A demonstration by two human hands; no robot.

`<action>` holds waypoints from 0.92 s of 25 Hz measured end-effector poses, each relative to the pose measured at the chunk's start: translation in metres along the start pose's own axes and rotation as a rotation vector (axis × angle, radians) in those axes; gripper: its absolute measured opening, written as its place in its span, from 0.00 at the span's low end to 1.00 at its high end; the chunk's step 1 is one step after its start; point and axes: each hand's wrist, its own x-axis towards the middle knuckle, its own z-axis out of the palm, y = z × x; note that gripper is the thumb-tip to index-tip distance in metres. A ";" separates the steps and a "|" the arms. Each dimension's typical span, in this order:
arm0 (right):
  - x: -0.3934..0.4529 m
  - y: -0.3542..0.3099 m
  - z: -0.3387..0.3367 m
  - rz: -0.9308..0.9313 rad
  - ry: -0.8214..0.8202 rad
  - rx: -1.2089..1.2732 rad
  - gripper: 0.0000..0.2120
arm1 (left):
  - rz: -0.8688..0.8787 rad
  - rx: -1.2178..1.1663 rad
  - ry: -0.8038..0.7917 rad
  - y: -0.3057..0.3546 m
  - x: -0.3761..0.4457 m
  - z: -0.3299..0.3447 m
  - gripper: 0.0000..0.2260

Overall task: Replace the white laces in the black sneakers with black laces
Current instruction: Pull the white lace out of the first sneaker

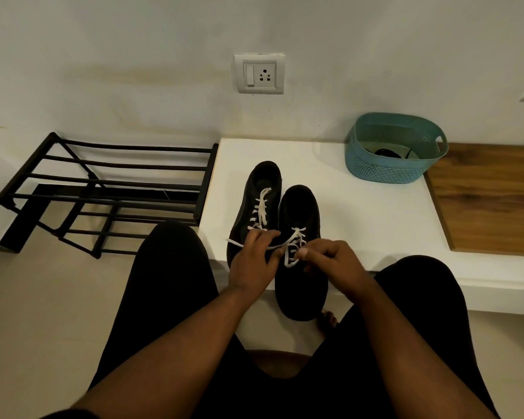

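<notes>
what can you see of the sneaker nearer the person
The nearer sneaker is black, looks like soft fabric, and rests on the white ledge with its toe overhanging the front edge. Its white lace is partly loosened. The left hand pinches a lace strand pulled leftward; the right hand pinches the lace.

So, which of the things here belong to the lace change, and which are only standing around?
Belong to the job:
- right sneaker, its white lace pulled by left hand and right hand
- left sneaker, white laces still in
- teal basket with something dark and cord-like inside, maybe the black laces

Just standing around:
- black shoe rack
- wall socket
- wooden board
</notes>
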 end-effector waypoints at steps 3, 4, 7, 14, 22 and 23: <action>0.025 0.027 -0.013 0.129 0.361 -0.119 0.07 | -0.012 -0.022 0.005 0.000 0.000 0.001 0.13; 0.031 0.034 -0.013 0.123 0.385 -0.195 0.10 | 0.003 -0.009 0.004 -0.001 -0.001 0.001 0.13; 0.038 0.041 -0.002 -0.006 0.236 -0.418 0.18 | 0.124 0.170 -0.019 -0.001 -0.001 0.004 0.18; 0.049 0.040 0.012 -0.014 0.285 -0.502 0.04 | 0.384 0.380 -0.086 0.025 0.011 -0.001 0.12; 0.048 0.021 0.004 0.080 0.157 0.073 0.07 | -0.061 0.050 -0.221 0.017 0.019 0.002 0.23; 0.046 0.015 0.004 0.107 0.109 0.184 0.08 | -0.079 -0.021 -0.200 0.018 0.022 0.006 0.22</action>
